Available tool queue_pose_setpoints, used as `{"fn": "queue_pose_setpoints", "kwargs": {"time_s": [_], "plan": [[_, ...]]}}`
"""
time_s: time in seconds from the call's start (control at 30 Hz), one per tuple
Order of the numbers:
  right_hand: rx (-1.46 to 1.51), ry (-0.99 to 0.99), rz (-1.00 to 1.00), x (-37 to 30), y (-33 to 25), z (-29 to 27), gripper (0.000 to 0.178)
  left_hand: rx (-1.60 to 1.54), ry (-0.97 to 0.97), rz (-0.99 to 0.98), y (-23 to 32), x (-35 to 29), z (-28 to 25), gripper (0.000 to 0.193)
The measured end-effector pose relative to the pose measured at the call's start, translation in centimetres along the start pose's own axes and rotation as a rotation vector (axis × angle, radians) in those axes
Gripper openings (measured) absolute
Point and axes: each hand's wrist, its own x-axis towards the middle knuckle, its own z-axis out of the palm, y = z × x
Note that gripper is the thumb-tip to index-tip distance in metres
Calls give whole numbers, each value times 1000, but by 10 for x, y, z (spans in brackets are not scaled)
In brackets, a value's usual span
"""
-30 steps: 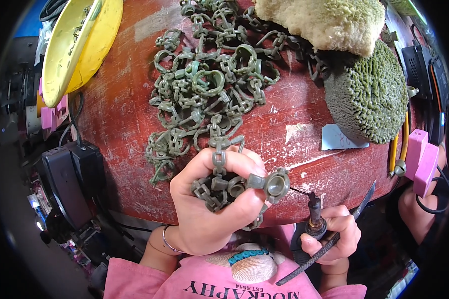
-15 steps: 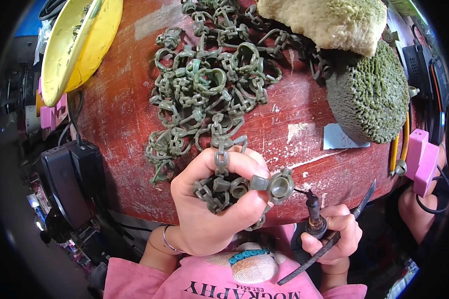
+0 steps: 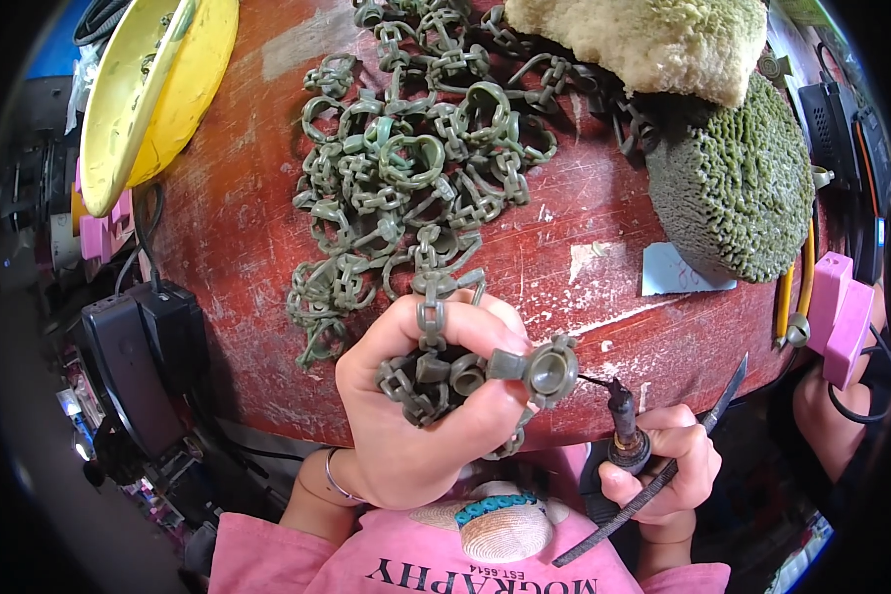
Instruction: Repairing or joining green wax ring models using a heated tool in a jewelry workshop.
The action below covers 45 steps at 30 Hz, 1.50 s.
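Cup-shaped piece (image 3: 550, 374) of dark green colour is near the middle of the frame, pinched between thumb and finger of our left hand (image 3: 391, 434), which is also curled around several chain links (image 3: 406, 391). Our right hand (image 3: 691, 467) grips a dark stubby tool (image 3: 624, 421), whose thin wire comes to the right edge of the cup; whether they truly touch, we cannot tell. To do this well, we should hold the piece steady without squeezing, and guide the wire by small finger movements. The right hand also holds a pointed blade (image 3: 730, 390), which could hinder its turning. Links over our left finger seem to join the pile of chains (image 3: 411, 163) at upper centre of the red surface (image 3: 228, 297), so pulling might drag it. At upper left is a yellow dish (image 3: 99, 173); at upper right, a pale spongy block (image 3: 653, 45) and a rough green block (image 3: 757, 188).
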Motion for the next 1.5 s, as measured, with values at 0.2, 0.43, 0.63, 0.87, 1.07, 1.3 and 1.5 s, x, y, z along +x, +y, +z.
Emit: {"fn": "queue_pose_setpoints", "kwargs": {"time_s": [0.2,0.43,0.63,0.87,1.07,1.3,1.5], "plan": [[-2,-2,3,0,-1,0,43,-15,-6,-3,0,0,0,19],[2,17,-16,1,0,1,42,-24,3,-11,1,0,0,19],[70,72,-3,-6,5,3,42,-27,-3,-24,1,0,-1,19],[82,64,-5,-6,6,2,40,-86,-26,-49,4,-1,1,18],[138,42,19,-6,7,0,40,-52,-18,-97,6,2,3,18],[176,87,78,-10,4,4,38,-1,-18,-113,11,0,3,24],[364,130,171,-8,-9,9,37,-112,-101,-253,19,-4,3,30]]}}
